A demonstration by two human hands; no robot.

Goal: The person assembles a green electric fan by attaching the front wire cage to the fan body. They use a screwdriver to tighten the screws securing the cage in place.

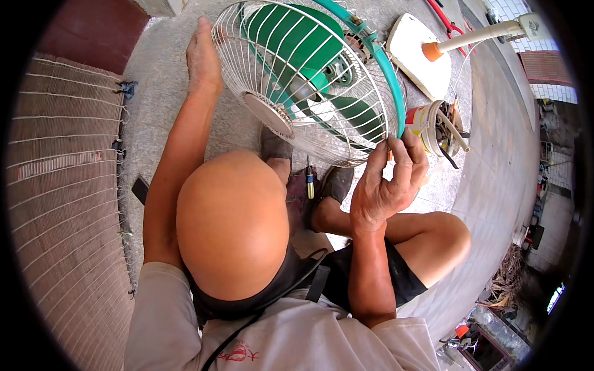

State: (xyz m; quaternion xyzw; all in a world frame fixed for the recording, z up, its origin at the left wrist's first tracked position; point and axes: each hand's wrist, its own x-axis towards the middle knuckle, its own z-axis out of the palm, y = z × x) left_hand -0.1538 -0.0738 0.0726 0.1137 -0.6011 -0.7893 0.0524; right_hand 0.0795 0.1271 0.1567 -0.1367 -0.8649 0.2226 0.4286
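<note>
An electric fan's white wire guard [291,68] with a teal rim [396,80] is tilted in front of me, green blades [297,34] showing through its wires. My left hand [204,62] lies along the guard's left edge, fingers stretched out and touching it; its thumb is hidden. At the lower right of the rim, my right hand [393,179] is closed in a pinch on the guard's edge. Whether a small part is also between those fingertips, I cannot make out. A screwdriver [310,180] with a blue and yellowish handle lies between my feet.
A white fan base [421,52] with a pole [482,36] lies to the right. Below it, a tub [436,127] holds assorted tools. A dark phone-like object [140,190] lies by my left arm, beside a brown slatted mat [65,204]. A red tool [447,21] lies beyond.
</note>
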